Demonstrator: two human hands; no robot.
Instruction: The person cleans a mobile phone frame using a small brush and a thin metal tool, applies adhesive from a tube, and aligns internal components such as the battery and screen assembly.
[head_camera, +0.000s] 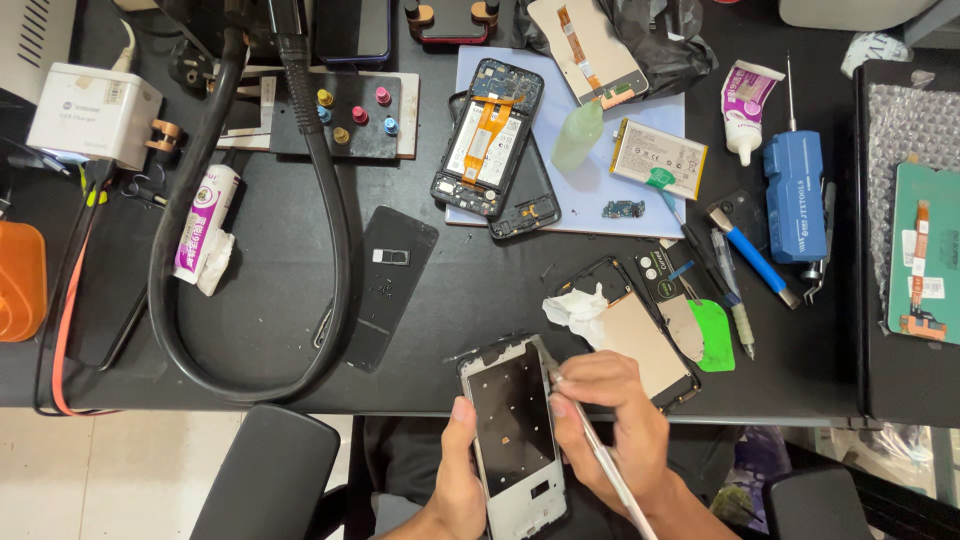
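Head view of a dark workbench edge. The left hand (462, 470) is cut off at the wrist by the lower border; its thumb lies along the left rim of a silver, rectangular phone middle frame with a dark inner plate (514, 432), while the remaining fingers sit hidden behind the frame, so their spread cannot be told. The right hand (610, 425) pinches a thin grey metal pry tool (600, 455) between pressed-together fingertips; the tool's tip meets the frame's upper right edge, and its handle runs out of view at the bottom. The frame is held above the table's near edge, just over the lap.

Just beyond the right fingers lie a crumpled white tissue (578, 308) and a tan-backed phone panel (640, 340), the panel partly covered by the hand. Right of them rests a green plastic scraper (715, 335). Farther out stand an opened black phone with an orange flex cable (487, 135) and, left of the left thumb, a looping black hose (335, 250).
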